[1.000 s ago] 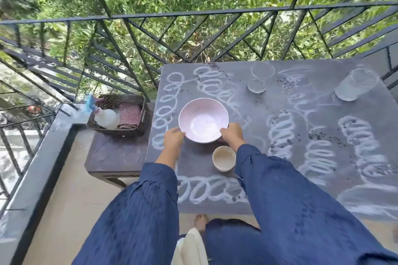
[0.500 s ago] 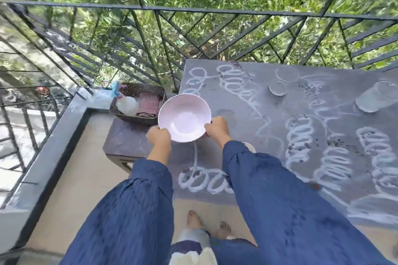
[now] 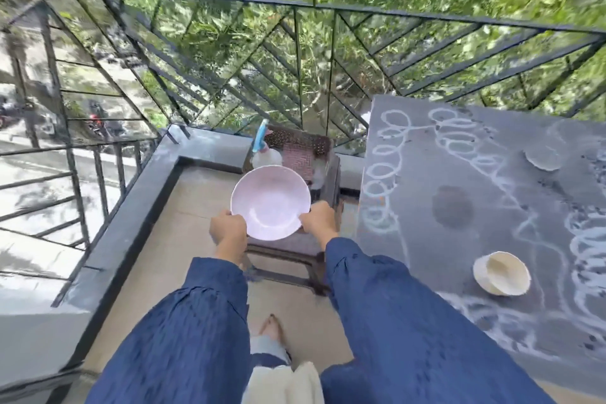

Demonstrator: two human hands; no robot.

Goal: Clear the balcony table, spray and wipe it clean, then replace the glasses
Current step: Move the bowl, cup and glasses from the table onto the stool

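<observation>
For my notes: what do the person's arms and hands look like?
Both arms are in loose, dark blue long sleeves, the left sleeve and the right sleeve, gathered at the wrists. The left hand and right hand are bare, without gloves.

No lettering, label, brand or number is legible anywhere in view; the white chalk loops (image 3: 380, 174) scrawled across the grey slab table (image 3: 426, 259) spell nothing.

The bowl (image 3: 270, 203) is left of the table (image 3: 413, 252), with the basket (image 3: 296, 141) behind it. A cup (image 3: 501, 273) sits on the table.
</observation>
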